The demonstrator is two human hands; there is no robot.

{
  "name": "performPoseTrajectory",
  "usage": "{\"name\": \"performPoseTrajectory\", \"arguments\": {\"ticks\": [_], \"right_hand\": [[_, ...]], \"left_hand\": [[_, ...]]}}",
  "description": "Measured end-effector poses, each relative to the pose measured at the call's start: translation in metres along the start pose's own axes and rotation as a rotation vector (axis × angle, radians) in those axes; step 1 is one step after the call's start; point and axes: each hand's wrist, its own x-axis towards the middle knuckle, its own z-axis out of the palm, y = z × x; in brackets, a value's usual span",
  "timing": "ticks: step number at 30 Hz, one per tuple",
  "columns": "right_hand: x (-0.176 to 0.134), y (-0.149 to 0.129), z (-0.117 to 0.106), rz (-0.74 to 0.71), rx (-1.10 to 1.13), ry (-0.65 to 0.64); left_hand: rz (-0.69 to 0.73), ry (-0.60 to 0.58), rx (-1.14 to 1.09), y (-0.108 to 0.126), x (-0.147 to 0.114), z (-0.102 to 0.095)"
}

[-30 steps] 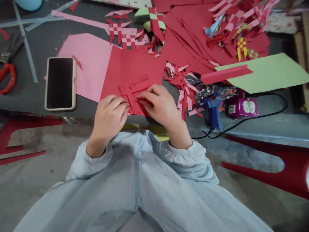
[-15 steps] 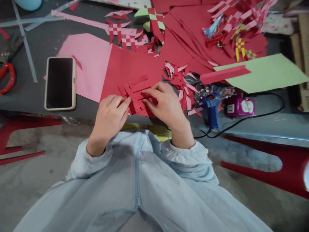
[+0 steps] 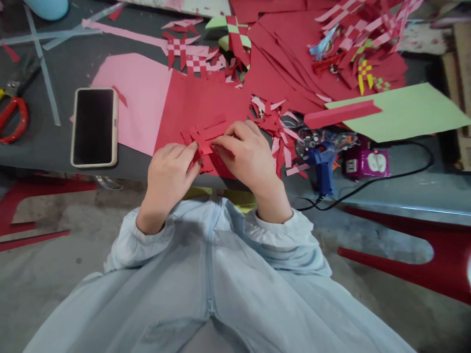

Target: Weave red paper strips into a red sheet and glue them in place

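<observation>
- The left hand (image 3: 169,169) is half-curled: its index fingertip lies on the left side of the interlaced red paper strips (image 3: 206,145), its thumb lower down. A second ago its fingers were curled more tightly at that edge; now the index reaches further over them.
- The right hand (image 3: 250,154) is bent at the right side of the strips, thumb and fingertips drawn close together. Half a second ago index and thumb stood wider apart and slightly further right. I cannot tell whether either hand pinches a strip.
- The strips remain on the near part of the red sheet (image 3: 206,100), close to the edge of the dark table (image 3: 55,152) and between the two hands. The fingers cover some of them.
- The phone (image 3: 94,127), partly over the pink sheet (image 3: 132,98), and the scissors (image 3: 14,115) appear slightly further right, which fits a small shift of the camera. A yellow part of the scissors now shows at the left border.
- The blue glue gun (image 3: 324,169), purple box (image 3: 368,163) and green sheet (image 3: 408,110) match half a second ago.
</observation>
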Motion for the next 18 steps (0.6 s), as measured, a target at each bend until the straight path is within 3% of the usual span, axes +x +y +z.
{"name": "performPoseTrajectory", "arguments": {"ticks": [6, 12, 18], "right_hand": [[0.003, -0.01, -0.001, -0.012, 0.06, 0.015], [0.005, -0.013, -0.002, -0.022, 0.081, 0.044], [0.007, -0.018, -0.007, -0.066, 0.098, 0.045]], "left_hand": [[-0.109, 0.05, 0.02, 0.009, 0.005, 0.005], [-0.13, 0.103, 0.049, 0.01, 0.006, 0.01], [-0.189, 0.069, 0.017, 0.012, 0.007, 0.009]]}}
